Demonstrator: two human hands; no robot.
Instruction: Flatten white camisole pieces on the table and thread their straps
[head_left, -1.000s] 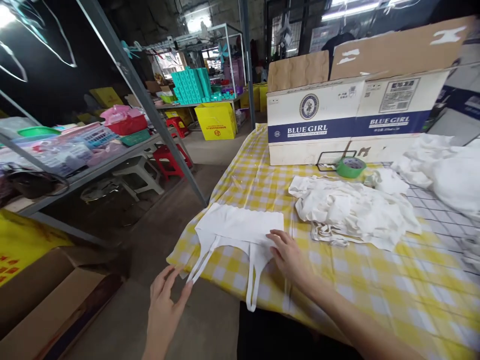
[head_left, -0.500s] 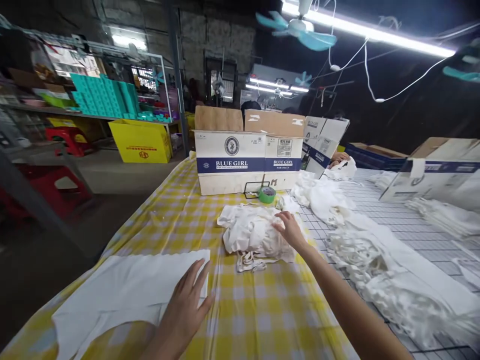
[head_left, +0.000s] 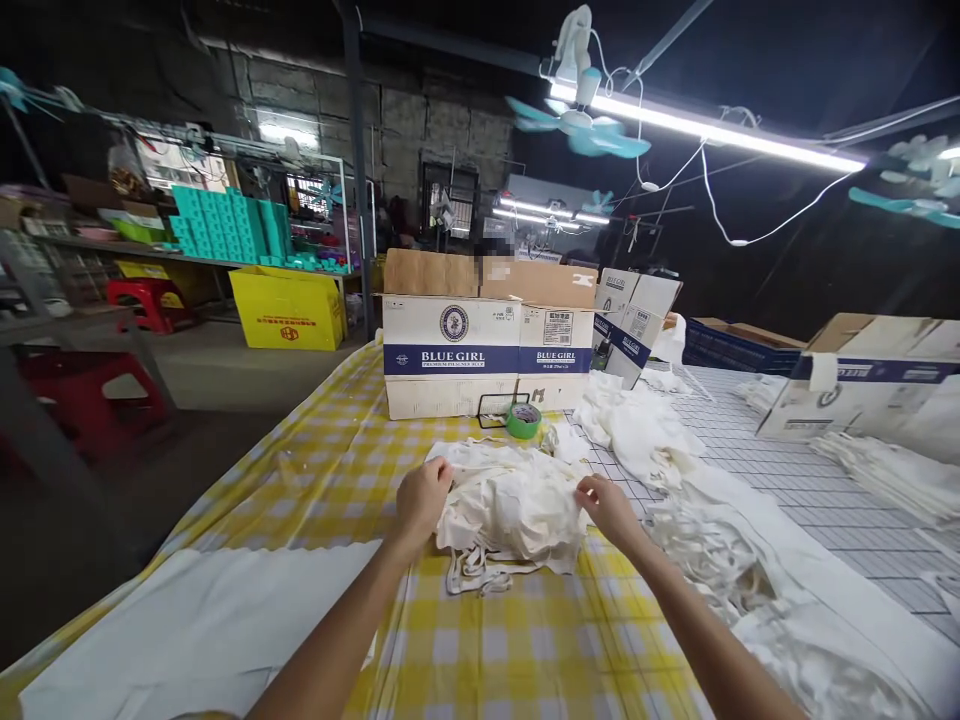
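A crumpled heap of white garments [head_left: 514, 505] with thin straps trailing at its near side lies on the yellow checked tablecloth [head_left: 465, 650]. At its left edge my left hand [head_left: 425, 500] has its fingers closed, pinching the white fabric. My right hand [head_left: 609, 512] pinches the right edge of the same heap, thumb and fingers together. Beneath my left forearm a flat white cloth piece [head_left: 202, 610] is spread out, partly hidden by the arm.
Behind the heap stand a Blue Girl carton [head_left: 450, 390], a green tape roll [head_left: 523, 421] and a black wire stand [head_left: 491, 408]. More white fabric [head_left: 637, 430] runs along the right. Another carton [head_left: 855, 385] sits far right; a yellow box [head_left: 289, 310] is on the floor.
My left hand has moved from the flat cloth forward to the heap's left edge, its fingers closing. My right hand has closed at the right edge. The view has tilted up slightly.
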